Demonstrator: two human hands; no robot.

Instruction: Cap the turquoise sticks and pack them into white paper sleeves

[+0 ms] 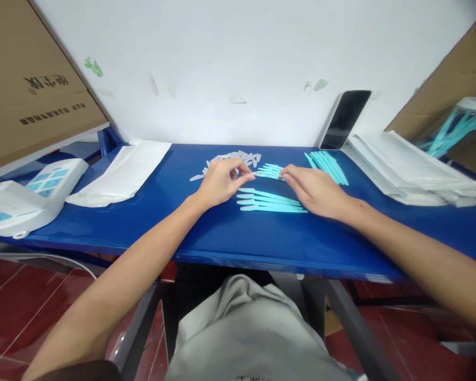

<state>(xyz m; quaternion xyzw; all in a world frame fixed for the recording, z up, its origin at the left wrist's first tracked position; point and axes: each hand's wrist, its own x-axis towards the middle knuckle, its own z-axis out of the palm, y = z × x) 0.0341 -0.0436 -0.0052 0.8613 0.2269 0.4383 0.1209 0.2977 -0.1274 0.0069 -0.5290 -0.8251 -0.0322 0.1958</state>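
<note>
My left hand [227, 180] is closed in a pinch on a small whitish blade cap [255, 173], its fingertips near the head of a turquoise eyebrow razor. My right hand [315, 189] pinches the handle of that razor at its other side. Between the two hands lies a group of turquoise razors [270, 168], partly covered by the fingers. Nearer to me, several razors [267, 203] lie side by side on the blue table [238, 233]. Behind my left hand is a loose pile of translucent white caps [241, 156], partly hidden by it.
More turquoise sticks [328, 166] lie right of my right hand. A phone [346, 120] leans on the wall. White bags [412, 169] are stacked at right, near a clear tub [460, 127]. At left are a white sheet [121, 172], a white-and-blue device [43, 193] and a carton [35, 79].
</note>
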